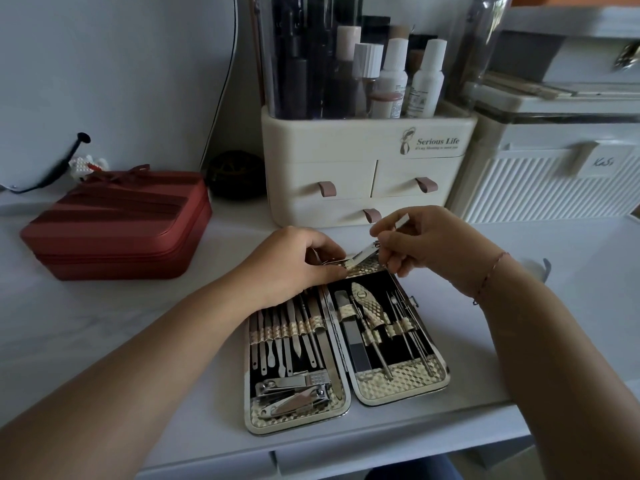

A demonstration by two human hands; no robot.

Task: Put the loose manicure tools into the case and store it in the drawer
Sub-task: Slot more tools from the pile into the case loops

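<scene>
We hold a steel nail clipper [363,252] at the open gold-lined case [401,377].
Our right hand [426,244] pinches it; our left hand [291,261] pinches the gold top pocket [363,269].

Dim, soft, bluish daylight, faint shadows, sharp centre, wide-angle bending and slight blur at edges

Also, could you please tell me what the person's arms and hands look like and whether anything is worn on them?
The left forearm and right forearm are bare, with no sleeves in view. The right wrist carries a thin reddish cord bracelet. No ring or watch shows on the left hand or the right hand, as far as their visible sides tell.
</scene>
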